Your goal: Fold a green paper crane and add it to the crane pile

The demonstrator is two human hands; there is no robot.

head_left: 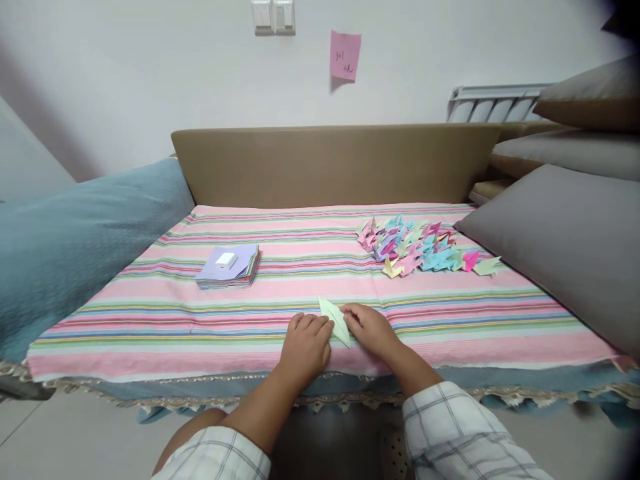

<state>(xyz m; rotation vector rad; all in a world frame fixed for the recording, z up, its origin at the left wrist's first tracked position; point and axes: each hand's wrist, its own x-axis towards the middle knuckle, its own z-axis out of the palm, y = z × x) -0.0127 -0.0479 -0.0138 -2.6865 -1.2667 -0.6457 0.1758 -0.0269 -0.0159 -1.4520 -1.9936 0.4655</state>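
In the head view, the light green paper [336,321], folded to narrow points, lies on the striped cloth [310,283] between the two hands, and the step in hand looks like folding or creasing it. The right hand [371,330] pinches its right edge, while the left hand [307,343] touches the opposite edge (whether gripping or only pressing, I cannot tell, since its thumb is hidden). The next move seems to call for steadying the paper and keeping its edges aligned.

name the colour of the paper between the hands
Pale green; the folded paper shows in the head view.
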